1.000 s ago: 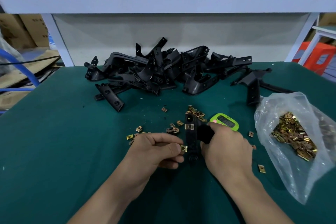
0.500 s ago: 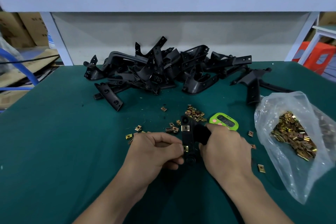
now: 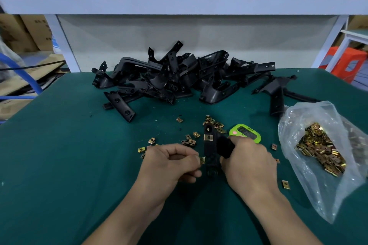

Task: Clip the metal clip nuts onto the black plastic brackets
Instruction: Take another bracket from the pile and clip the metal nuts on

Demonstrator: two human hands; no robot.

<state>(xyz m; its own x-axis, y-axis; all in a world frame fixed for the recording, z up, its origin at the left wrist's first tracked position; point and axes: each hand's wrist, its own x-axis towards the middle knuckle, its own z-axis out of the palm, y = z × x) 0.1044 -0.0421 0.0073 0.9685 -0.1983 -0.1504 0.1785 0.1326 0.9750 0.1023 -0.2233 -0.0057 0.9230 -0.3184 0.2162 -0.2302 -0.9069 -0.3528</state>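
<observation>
Over the last second little has moved, and we take that as the telling part. Our left hand (image 3: 171, 163) still pinches one clip nut (image 3: 202, 160) between thumb and forefinger. It presses the nut against the left edge of the bracket (image 3: 209, 150), in the same spot as before. The bracket rocked slightly to the left and has come back to point straight away from us, between our hands. We judge the nut is being worked onto the edge beside the lower hole. Whether it has seated we cannot tell, since the fingertips hide most of it. Our right hand (image 3: 247, 163) is curled round the bracket's thicker right side, steadying it over the surface (image 3: 59, 155).

Just beyond our fingertips a second clip nut (image 3: 208, 137) already sits folded over the same bracket, so this piece looks about half done.

The nuts are thin stamped metal, brass-yellow and shiny, folded into small squarish clips with a hole in the face. We would guess they are springy. The bracket is matte black moulded plastic, a long flat strip with round holes. Well beyond our hands lies a tangled heap of brackets (image 3: 179, 79), with curved and angular arms. Loose clip nuts (image 3: 191, 141) are scattered just past our left hand. To the right of our right hand a crinkled clear bag (image 3: 326, 195) holds many more. A small green device (image 3: 246, 133) with a display rests just beyond our right hand. The surface is a dull, dark-green mat.
</observation>
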